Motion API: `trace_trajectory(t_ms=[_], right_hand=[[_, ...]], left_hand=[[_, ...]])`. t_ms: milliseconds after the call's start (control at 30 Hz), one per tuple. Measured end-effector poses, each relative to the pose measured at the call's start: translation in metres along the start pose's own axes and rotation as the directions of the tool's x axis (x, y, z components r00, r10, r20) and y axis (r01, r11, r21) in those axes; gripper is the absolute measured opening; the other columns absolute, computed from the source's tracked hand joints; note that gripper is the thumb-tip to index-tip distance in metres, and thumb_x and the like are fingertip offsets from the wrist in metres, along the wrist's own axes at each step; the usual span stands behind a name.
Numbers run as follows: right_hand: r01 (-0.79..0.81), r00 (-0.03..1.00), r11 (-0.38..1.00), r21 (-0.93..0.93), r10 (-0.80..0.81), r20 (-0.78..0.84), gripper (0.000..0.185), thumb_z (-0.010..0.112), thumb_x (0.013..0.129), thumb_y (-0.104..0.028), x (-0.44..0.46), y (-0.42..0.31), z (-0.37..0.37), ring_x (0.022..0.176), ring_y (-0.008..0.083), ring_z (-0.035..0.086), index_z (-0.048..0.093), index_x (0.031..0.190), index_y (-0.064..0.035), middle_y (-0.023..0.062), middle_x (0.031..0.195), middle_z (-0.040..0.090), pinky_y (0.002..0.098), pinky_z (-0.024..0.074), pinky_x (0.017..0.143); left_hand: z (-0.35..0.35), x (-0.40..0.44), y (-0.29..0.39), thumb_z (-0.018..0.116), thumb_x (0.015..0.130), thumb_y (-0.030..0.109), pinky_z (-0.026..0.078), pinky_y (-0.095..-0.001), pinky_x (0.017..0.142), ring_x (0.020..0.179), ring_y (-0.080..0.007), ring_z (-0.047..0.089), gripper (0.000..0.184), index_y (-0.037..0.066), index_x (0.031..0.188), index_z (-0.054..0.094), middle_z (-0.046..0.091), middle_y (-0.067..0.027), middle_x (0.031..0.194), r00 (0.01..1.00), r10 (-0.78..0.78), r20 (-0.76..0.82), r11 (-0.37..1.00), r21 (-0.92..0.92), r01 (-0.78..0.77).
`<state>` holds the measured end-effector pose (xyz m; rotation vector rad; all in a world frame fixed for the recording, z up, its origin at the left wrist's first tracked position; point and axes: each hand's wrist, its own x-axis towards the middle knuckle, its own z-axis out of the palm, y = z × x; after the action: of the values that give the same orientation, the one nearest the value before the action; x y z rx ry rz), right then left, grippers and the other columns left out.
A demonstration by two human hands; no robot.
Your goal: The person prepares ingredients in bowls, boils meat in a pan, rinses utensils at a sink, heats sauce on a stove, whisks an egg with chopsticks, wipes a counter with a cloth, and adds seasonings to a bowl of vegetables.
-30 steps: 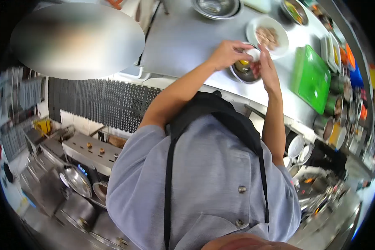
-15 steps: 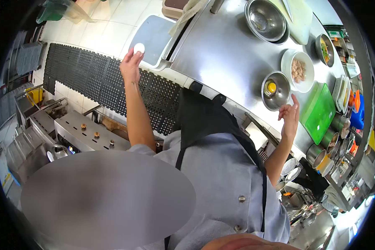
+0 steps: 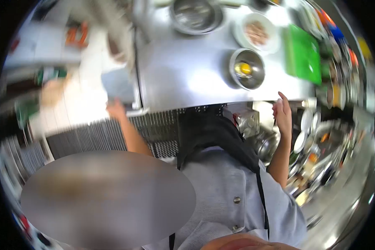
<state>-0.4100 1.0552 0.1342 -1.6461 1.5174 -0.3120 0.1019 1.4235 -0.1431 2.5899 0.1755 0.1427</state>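
Note:
My left hand (image 3: 117, 109) is reached out low on the left, beside a grey-lidded bin (image 3: 119, 85) at the counter's end. Motion blurs its fingers, and the white egg or eggshell seen in it before does not show. My right hand (image 3: 283, 116) hovers at the counter's front edge with the index finger stretched and the others loosely bent, nothing visible in it. Closest to it on the counter is a steel bowl (image 3: 257, 79) with a cracked raw egg (image 3: 245, 69) inside. Behind that bowl stands a white bowl (image 3: 275, 39) of pale raw meat pieces (image 3: 256, 33).
The steel counter (image 3: 175, 71) runs across the front. Stacked steel bowls (image 3: 196, 16) stand at its back, and a green tray or board (image 3: 304, 54) lies at the right. Pots and dishes crowd the far right. A black rubber mat (image 3: 87, 135) covers floor at the left.
My view has turned, so the counter now lies straighter ahead. My left hand has shifted lower and left; the white object in it is no longer visible. My right hand stays near the counter edge.

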Motion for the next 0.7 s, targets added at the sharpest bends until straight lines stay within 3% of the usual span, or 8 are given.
trace_trajectory(t_ms=[33, 100, 200, 233, 300, 400, 567, 700], right_hand=[[-0.04, 0.999, 0.999, -0.015, 0.039, -0.019, 0.045, 0.045, 0.1, -0.027, -0.004, 0.009, -0.005, 0.064, 0.0087, 0.051, 0.047, 0.138, -0.0036, 0.0016, 0.074, 0.055, 0.0249, 0.0444, 0.058], [-0.04, 0.999, 0.989, -0.141, 0.035, -0.042, 0.052, 0.049, 0.098, -0.033, -0.011, 0.026, -0.008, 0.082, 0.024, 0.061, 0.045, 0.136, 0.0022, 0.0146, 0.089, 0.066, 0.0379, 0.0492, 0.078], [0.134, 0.981, 0.978, -0.161, -0.155, -0.121, 0.045, 0.059, 0.093, -0.025, -0.024, 0.063, 0.009, 0.073, 0.0254, 0.062, 0.05, 0.131, -0.0025, 0.0167, 0.087, 0.066, 0.0381, 0.0498, 0.068], [0.103, 0.99, 0.981, -0.167, -0.117, -0.077, 0.047, 0.061, 0.091, -0.025, -0.037, 0.05, 0.006, 0.075, 0.0297, 0.063, 0.05, 0.129, -0.0009, 0.0186, 0.089, 0.065, 0.0403, 0.0507, 0.071], [0.197, 0.958, 0.954, -0.224, -0.236, -0.16, 0.047, 0.061, 0.09, -0.025, -0.054, 0.071, 0.016, 0.079, 0.0341, 0.064, 0.05, 0.131, -0.0033, 0.0203, 0.092, 0.065, 0.0431, 0.0517, 0.072], [0.115, 0.974, 0.986, -0.124, -0.137, -0.183, 0.05, 0.06, 0.091, -0.03, -0.102, 0.113, 0.006, 0.084, 0.0343, 0.065, 0.048, 0.133, -0.0056, 0.0186, 0.101, 0.064, 0.0446, 0.0517, 0.078], [-0.11, 0.822, 0.994, -0.009, 0.086, -0.564, 0.05, 0.059, 0.091, -0.033, -0.239, 0.211, -0.015, 0.097, 0.0412, 0.06, 0.047, 0.133, -0.0075, 0.0223, 0.107, 0.063, 0.0476, 0.0494, 0.085], [-0.177, 0.222, 0.867, 0.465, 0.496, -0.84, 0.038, 0.066, 0.083, -0.014, -0.394, 0.26, -0.062, 0.081, 0.0243, 0.063, 0.059, 0.118, -0.0019, 0.0129, 0.091, 0.065, 0.0358, 0.0515, 0.076]], left_hand=[[-0.041, -0.007, 0.063, 0.078, 0.08, 0.03, 0.048, -0.0429, 0.091, 0.11, -0.0347, 0.057, 0.069, -0.001, 0.134, 0.047, 0.058, -0.023, 0.121, 0.996, -0.034, 0.079, 0.931, -0.36, 0.06], [-0.089, -0.016, 0.155, 0.081, 0.076, 0.011, 0.04, -0.0437, 0.105, 0.129, -0.0303, 0.041, 0.09, 0.004, 0.147, 0.027, 0.039, -0.0169, 0.142, 0.892, 0.449, 0.058, 0.613, -0.746, -0.26], [-0.111, -0.015, 0.261, 0.084, 0.07, 0.008, 0.036, -0.051, 0.109, 0.134, -0.0347, 0.032, 0.111, 0.007, 0.151, 0.008, 0.023, -0.0155, 0.152, 0.501, 0.86, -0.102, 0.336, -0.625, -0.705], [-0.113, -0.021, 0.294, 0.084, 0.072, 0.012, 0.04, -0.0477, 0.105, 0.134, -0.0336, 0.031, 0.106, 0.005, 0.15, 0.012, 0.023, -0.0166, 0.152, 0.527, 0.849, -0.045, 0.3, -0.78, -0.549], [-0.063, 0.027, 0.304, 0.083, 0.073, 0.015, 0.039, -0.0407, 0.105, 0.125, -0.0337, 0.044, 0.097, 0.006, 0.148, 0.022, 0.036, -0.0199, 0.144, 0.655, 0.755, -0.042, 0.557, -0.486, -0.674], [-0.001, -0.005, 0.309, 0.076, 0.077, 0.011, 0.039, -0.0461, 0.104, 0.119, -0.0337, 0.048, 0.086, 0.008, 0.147, 0.026, 0.044, -0.0204, 0.137, 0.647, 0.761, 0.035, 0.461, -0.731, -0.503], [0.018, -0.182, 0.325, 0.073, 0.079, 0.011, 0.04, -0.0456, 0.104, 0.119, -0.0335, 0.049, 0.08, 0.006, 0.146, 0.028, 0.045, -0.0207, 0.136, 0.243, 0.877, 0.414, 0.479, -0.726, -0.493], [0.002, -0.286, 0.312, 0.071, 0.081, 0.011, 0.041, -0.0452, 0.103, 0.118, -0.0333, 0.049, 0.076, 0.004, 0.144, 0.03, 0.046, -0.021, 0.135, -0.055, 0.833, 0.551, 0.449, -0.73, -0.514]])
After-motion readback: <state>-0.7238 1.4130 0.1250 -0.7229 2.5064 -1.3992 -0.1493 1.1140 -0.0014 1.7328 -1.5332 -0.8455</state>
